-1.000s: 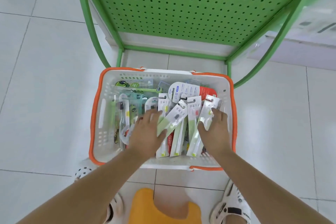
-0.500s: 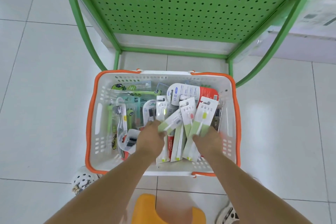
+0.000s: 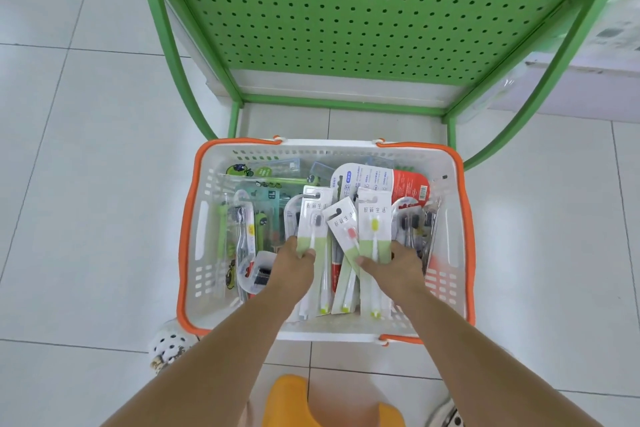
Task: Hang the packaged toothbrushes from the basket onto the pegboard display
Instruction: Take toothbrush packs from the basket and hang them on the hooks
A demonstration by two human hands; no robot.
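A white basket with an orange rim (image 3: 465, 236) stands on the floor, holding several packaged toothbrushes. My left hand (image 3: 296, 263) grips a white-and-green pack with a dark-headed brush (image 3: 313, 218). In my right hand (image 3: 394, 269) are two such packs: one with a yellow-headed brush (image 3: 374, 222) and, slanted against it, one with a pink-headed brush (image 3: 344, 229). All three packs stand raised above the pile. The green pegboard (image 3: 374, 7) rises behind the basket; no pegs show on it.
Other packs lie in the basket: green cartoon-handled brushes (image 3: 242, 218) at the left, a red-and-white pack (image 3: 381, 180) at the back. The pegboard's green frame legs (image 3: 176, 55) flank the basket. An orange stool (image 3: 287, 402) and my sandalled feet are below.
Both hands have drawn back toward me and lifted the white-and-green packs upright out of the pile; the left-hand pack, slanted before, is now straight.
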